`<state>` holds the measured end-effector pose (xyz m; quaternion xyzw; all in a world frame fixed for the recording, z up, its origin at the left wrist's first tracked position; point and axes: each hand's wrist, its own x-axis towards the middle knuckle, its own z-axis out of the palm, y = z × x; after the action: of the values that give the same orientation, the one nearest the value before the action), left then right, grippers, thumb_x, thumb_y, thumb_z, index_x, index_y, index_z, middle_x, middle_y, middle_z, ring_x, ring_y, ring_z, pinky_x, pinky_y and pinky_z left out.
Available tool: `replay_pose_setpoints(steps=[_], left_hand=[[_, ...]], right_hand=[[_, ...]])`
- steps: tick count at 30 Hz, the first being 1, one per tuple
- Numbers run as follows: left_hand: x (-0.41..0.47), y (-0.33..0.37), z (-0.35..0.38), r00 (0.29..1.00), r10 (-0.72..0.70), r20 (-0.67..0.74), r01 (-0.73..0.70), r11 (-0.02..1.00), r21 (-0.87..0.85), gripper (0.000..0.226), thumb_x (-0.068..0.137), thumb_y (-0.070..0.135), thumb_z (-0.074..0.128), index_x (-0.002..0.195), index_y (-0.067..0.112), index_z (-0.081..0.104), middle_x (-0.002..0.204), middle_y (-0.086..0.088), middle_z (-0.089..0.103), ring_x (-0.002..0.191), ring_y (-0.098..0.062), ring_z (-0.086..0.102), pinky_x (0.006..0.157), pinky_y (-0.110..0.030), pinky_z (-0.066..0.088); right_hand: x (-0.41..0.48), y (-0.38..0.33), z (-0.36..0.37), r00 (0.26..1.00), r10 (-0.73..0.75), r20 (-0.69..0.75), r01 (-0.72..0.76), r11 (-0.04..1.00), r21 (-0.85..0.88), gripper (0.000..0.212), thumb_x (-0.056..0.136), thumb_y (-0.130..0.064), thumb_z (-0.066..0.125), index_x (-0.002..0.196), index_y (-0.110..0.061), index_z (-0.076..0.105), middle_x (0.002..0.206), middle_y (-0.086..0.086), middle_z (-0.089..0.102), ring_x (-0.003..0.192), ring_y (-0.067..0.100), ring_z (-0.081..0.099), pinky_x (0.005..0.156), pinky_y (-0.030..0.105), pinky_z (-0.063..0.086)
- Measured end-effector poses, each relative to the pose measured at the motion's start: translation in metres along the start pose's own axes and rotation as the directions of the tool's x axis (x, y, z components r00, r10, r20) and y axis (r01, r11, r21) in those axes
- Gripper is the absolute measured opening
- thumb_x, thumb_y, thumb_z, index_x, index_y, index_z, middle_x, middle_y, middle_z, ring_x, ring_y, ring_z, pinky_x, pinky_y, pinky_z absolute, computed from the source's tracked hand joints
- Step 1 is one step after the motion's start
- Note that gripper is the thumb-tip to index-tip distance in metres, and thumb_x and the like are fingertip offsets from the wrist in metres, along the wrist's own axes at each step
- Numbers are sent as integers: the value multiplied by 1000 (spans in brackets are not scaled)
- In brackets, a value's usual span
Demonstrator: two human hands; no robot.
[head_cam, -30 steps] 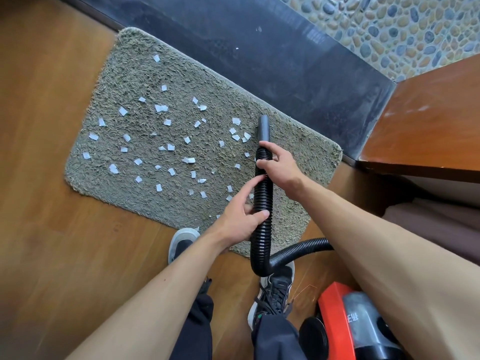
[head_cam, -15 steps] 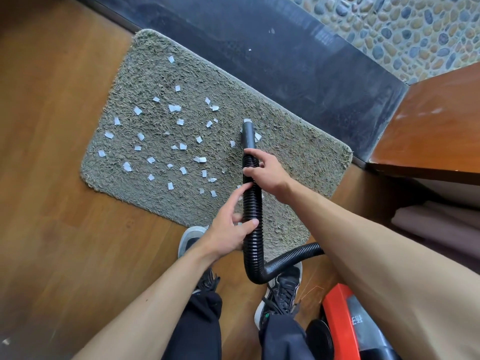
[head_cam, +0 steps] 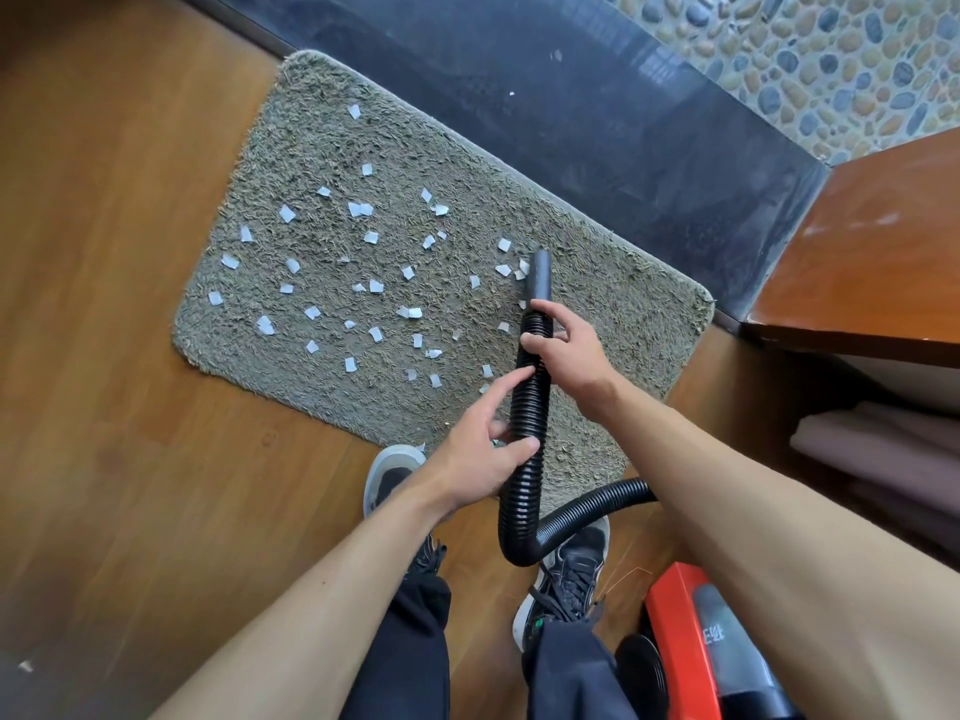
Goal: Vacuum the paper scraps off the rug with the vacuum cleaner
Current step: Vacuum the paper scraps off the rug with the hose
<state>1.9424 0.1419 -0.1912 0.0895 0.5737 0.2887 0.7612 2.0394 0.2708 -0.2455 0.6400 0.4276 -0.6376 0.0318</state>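
1. The wooden floor (head_cam: 130, 356) fills the left of the view, and a dark stone strip (head_cam: 597, 106) runs along the far edge.
2. The shaggy grey rug (head_cam: 597, 314) lies on the floor against that strip.
3. The red vacuum cleaner (head_cam: 680, 631) stands at the lower right, beside the person's right shoe. Its dark canister carries white lettering (head_cam: 714, 636) (too blurred to read).
4. The black ribbed hose (head_cam: 524, 491) loops up from the cleaner, over the rug's near edge.
5. The right hand (head_cam: 571, 350) clasps the hose just below the nozzle, fingers wrapped round it.
6. The left hand (head_cam: 478, 459) pinches the hose lower down, between its thumb and fingers.
7. The nozzle (head_cam: 540, 275) points at the rug's right half. Half a second ago it lay across a small cluster of scraps; now it sits just right of them, and they remain on the pile.
8. White paper scraps (head_cam: 360, 209) dot the rug's left and middle.
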Motion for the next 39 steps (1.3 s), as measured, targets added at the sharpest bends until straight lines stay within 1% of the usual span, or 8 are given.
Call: replay_pose_setpoints(steps=[4,11,17,22,26,29,34,39], left_hand=[[-4,-1,5,998,-19,54,18,1000,15,72,95,2,58,141,53,36,92,-2,69,73,-13,65,59,-25,54],[-18,-10,-1,998,-46,45,47,999,-18,72,95,2,58,138,55,36,95,-6,66,73,-16,62,62,-31,55],[-23,-12,-14,998,-56,12,56,998,28,75,94,6,61,134,63,32,110,-15,66,83,-22,67,76,-48,60],[-24,-15,-16,999,-43,-2,43,999,-7,75,96,6,59,135,63,32,110,-15,67,77,-21,64,68,-38,57],[-22,-10,-14,999,-52,14,52,999,-1,74,97,5,58,135,63,33,114,-22,66,81,-20,63,69,-40,57],[-18,-6,-9,994,-83,73,82,997,14,73,98,6,57,133,64,32,108,-14,68,86,-20,67,73,-45,59],[-12,-4,-4,991,-102,88,100,995,27,73,98,5,55,137,62,30,95,-2,65,81,-16,65,62,-32,58],[-15,-4,-7,994,-93,51,92,996,17,72,98,5,55,137,62,31,99,-7,66,82,-18,64,62,-32,57]], right_hand=[[-9,10,-9,998,55,-1,-55,996,69,50,91,-3,59,137,-24,52,102,10,60,83,18,61,62,25,50],[-15,9,5,995,55,85,-58,998,29,51,91,-3,59,137,-24,51,103,12,60,80,18,62,61,24,52],[-9,8,26,995,14,102,-8,998,-61,55,88,-10,61,139,-27,50,108,11,62,90,22,65,85,40,57],[-8,2,32,992,-12,122,24,995,-100,55,86,-12,64,136,-30,52,103,4,62,92,22,65,90,43,56],[-10,1,23,994,16,110,-10,998,-56,50,89,-7,61,135,-25,51,96,4,58,87,22,63,77,39,57],[-13,3,11,990,62,129,-60,998,-15,47,91,-4,59,133,-24,51,92,4,57,78,17,61,65,34,55],[-14,5,-4,983,111,148,-116,993,23,45,93,-8,59,132,-29,51,97,4,58,74,9,61,53,26,52],[-12,3,1,981,113,159,-120,992,35,48,94,-9,58,136,-30,49,102,7,59,74,10,63,52,25,53]])
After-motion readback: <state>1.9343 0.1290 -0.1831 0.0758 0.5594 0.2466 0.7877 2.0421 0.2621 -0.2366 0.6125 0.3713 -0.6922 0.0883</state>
